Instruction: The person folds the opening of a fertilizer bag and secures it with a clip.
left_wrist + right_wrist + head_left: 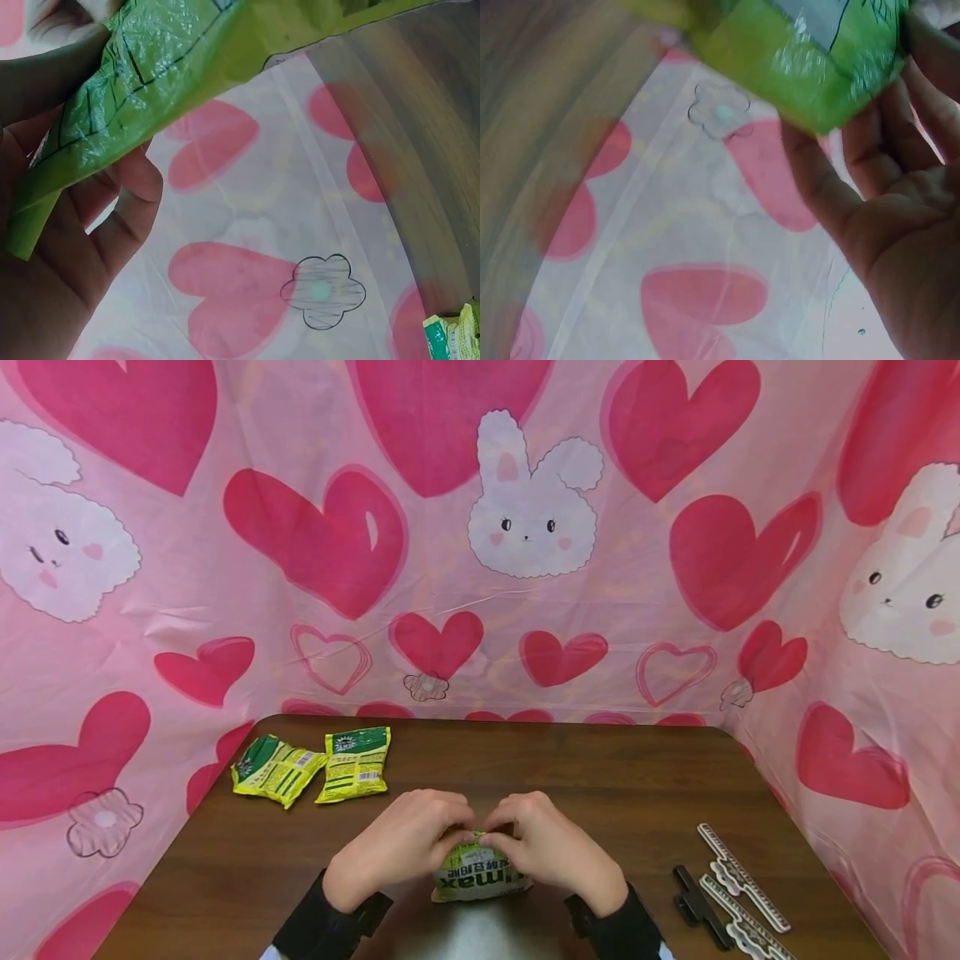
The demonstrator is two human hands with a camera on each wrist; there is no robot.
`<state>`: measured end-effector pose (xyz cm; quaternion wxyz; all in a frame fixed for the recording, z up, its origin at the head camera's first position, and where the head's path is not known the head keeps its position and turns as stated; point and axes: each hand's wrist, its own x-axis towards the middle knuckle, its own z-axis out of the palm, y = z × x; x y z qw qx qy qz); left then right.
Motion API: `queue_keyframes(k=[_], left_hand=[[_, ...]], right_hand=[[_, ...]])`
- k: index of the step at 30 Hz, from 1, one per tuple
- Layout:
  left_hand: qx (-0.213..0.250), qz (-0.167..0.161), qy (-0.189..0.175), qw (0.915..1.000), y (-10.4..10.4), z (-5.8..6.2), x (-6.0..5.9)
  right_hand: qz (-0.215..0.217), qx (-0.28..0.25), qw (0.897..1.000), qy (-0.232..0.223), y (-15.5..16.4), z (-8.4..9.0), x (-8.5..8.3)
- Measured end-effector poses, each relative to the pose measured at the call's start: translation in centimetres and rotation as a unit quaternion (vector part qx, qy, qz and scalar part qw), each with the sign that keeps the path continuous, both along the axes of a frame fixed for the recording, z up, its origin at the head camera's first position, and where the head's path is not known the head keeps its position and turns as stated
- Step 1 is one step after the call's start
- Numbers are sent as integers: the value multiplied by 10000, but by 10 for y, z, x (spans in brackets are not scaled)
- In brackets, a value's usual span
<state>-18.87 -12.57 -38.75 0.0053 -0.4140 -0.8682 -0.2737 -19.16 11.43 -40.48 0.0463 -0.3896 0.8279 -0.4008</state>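
Both hands are meeting over a green snack packet (480, 878) at the near edge of the wooden table (585, 777), right in front of the person: the left hand (401, 843) is curling its fingers round the packet's left upper corner and the right hand (551, 847) is doing the same on the right, thumbs and fingertips pinching close together at the top seam, which looks to me like a grip chosen to work that sealed edge between them. The packet is standing half lifted, its printed face tilted toward the person, its lower end apparently resting on the wood. From the left wrist the crinkled green foil (150, 82) is lying across the fingers (112, 217), and from the right wrist the foil (810, 67) is sitting against that hand's fingers (885, 150) in the same way. Farther out, at the far left of the table, two more green and yellow snack packets (279, 768) (355, 763) are lying flat just beside each other, well apart from the hands, perhaps set aside there to keep the working space free. At the near right a black clip (697, 906) and two white sealing clips (738, 877) are lying side by side, within reach of the right hand. A pink heart-and-rabbit cloth (525, 518) is hanging round the table on three sides
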Motion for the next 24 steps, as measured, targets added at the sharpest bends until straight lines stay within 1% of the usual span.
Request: queue_keyframes(k=[2,4,9,14,18,24], left_hand=[[-30,29,-9,10000,-1,0,0],[-42,76,-29,10000,-2,-1,0],[-53,95,-170,9998,-2,0,0],[-78,126,-330,9993,-7,3,1],[-13,148,-445,9989,-11,7,0],[-83,115,-271,9995,-12,8,-1]], right_hand=[[-52,166,9998,-90,2,0,0],[-50,235,9997,-40,4,-1,-2],[79,151,9995,251,5,-4,-4],[117,138,9992,360,5,-4,-6],[54,157,9998,96,7,-2,-5],[-21,214,9992,-328,13,0,-5]])
